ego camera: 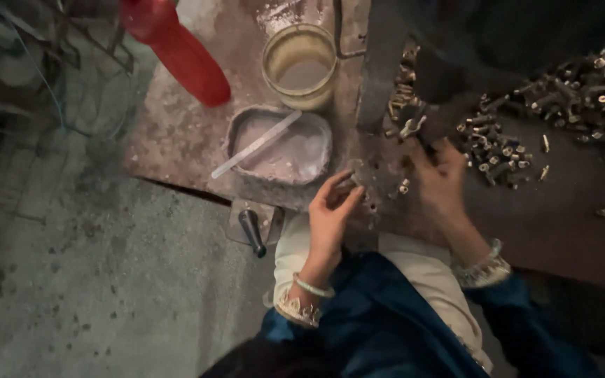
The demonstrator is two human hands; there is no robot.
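Left hand [330,210]: grip pinched on small metal part [348,183].
Right hand [439,178]: fingers spread, resting on desk [190,140].
Handling: hard, light, slippery; pinch sides.
Nearby: fittings pile [561,105].

A small dull-metal cylindrical fitting [346,183] is sitting pinched between fingertips at the worn bench edge, tilting slightly, its detail blurring in the dim light. At about two o'clock from it, a loose heap of short brass-coloured metal fittings [561,105] is lying scattered across the dark bench top, pieces pointing every way, a few strays [404,187] resting nearer at three o'clock.
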